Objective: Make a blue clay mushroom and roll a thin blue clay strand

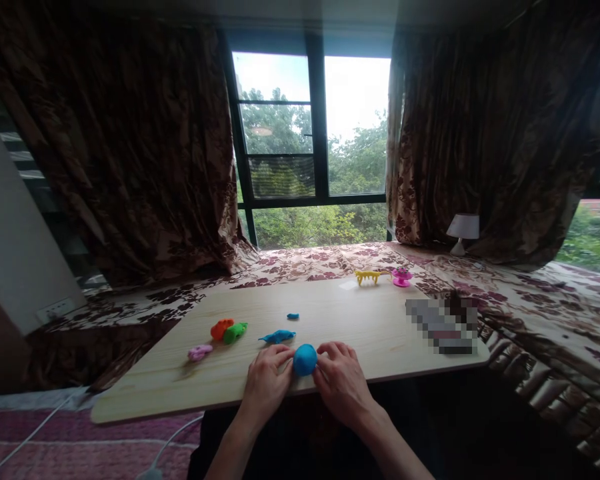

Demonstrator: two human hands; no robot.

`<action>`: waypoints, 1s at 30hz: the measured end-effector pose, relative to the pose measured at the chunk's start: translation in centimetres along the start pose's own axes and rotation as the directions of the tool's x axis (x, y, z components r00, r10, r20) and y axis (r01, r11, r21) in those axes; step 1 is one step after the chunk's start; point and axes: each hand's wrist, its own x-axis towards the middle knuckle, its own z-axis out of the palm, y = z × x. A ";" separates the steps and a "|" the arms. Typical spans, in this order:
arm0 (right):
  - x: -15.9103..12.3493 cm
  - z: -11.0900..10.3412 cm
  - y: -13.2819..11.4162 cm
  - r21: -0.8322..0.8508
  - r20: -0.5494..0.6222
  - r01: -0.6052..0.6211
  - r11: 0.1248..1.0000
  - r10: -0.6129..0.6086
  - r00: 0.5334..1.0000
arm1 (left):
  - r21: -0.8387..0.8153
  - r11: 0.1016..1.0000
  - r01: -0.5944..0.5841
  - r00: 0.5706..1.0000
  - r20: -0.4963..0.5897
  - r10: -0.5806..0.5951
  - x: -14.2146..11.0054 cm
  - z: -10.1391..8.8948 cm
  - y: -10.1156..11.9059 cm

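Observation:
A smooth ball of blue modelling clay (305, 361) sits at the near edge of the wooden table (340, 320), between my two hands. My left hand (269, 375) presses its left side with curled fingers. On the opposite side, the thumb and fingers of my right hand (341, 377) close against it. Just beyond my left hand lies a blue clay figure (279, 337) with a pointed end. Farther back is a smaller blue piece (293, 316).
Left on the table are an orange lump (222, 329), a green lump (235, 333) and a pink lump (200, 353). A yellow animal figure (367, 277) and a magenta stand (402, 277) are at the back right, near a blurred-out item (440, 325). A small lamp (463, 230) stands beyond.

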 end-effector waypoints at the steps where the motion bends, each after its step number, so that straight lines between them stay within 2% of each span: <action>1: 0.2 0.0 0.1 -0.001 0.002 -0.002 1.000 0.002 1.000 | 0.007 1.000 -0.010 1.000 0.008 0.010 0.1 0.0 0.0; 11: 2.8 0.9 1.4 0.011 0.045 -0.032 0.999 0.032 0.998 | 0.030 0.997 -0.077 0.995 0.068 0.075 1.0 0.4 -0.8; 23: 3.5 1.0 1.9 0.074 0.085 -0.029 0.997 0.023 0.996 | -0.007 0.998 -0.059 0.997 0.046 0.059 1.4 0.7 -1.4; 30: 2.9 -0.5 2.5 0.178 0.033 -0.037 0.983 0.032 0.999 | -0.020 0.998 -0.052 0.998 0.040 0.052 1.3 0.5 -1.0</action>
